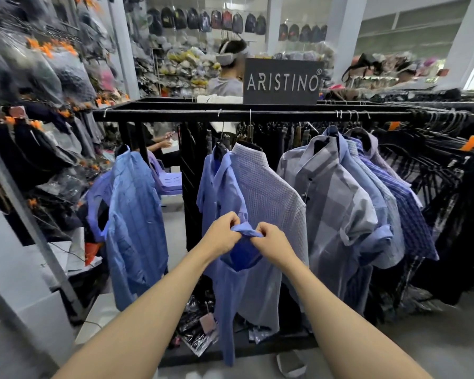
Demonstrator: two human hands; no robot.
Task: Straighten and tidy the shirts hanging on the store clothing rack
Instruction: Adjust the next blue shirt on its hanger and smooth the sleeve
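A plain blue shirt (225, 192) is hung on a dark hanger from the black rail (175, 115) of the clothing rack, near the middle of the rail. Its short sleeve cuff (248, 231) is pinched from both sides: the left hand (225, 236) is curled on the cuff's left end, the right hand (268, 242) is curled on its right end, fingers and thumbs closed tight on the folded fabric. The cuff is held bunched between the two hands, in front of the shirt body.

Just behind and touching it, a pale checked shirt (268, 198) is hung on the same rail. Well apart to the left, a blue plaid shirt (133, 214) is hung alone. To the right, a grey-blue wide-check shirt (331, 198) is seen at the front of a packed group of striped and checked shirts (405, 203). Further right, dark garments (443, 192) on black hangers are crowded along the rail.

A dark sign reading ARISTINO (282, 81) is stood on top of the rack. Behind it a person in a grey top (226, 86) is seen, with a headset strap worn. Backpacks (203, 20) are hung along the back wall. Bagged goods (41, 72) are stacked at left. Wrapped packs (200, 335) are lying on the floor under the rack.
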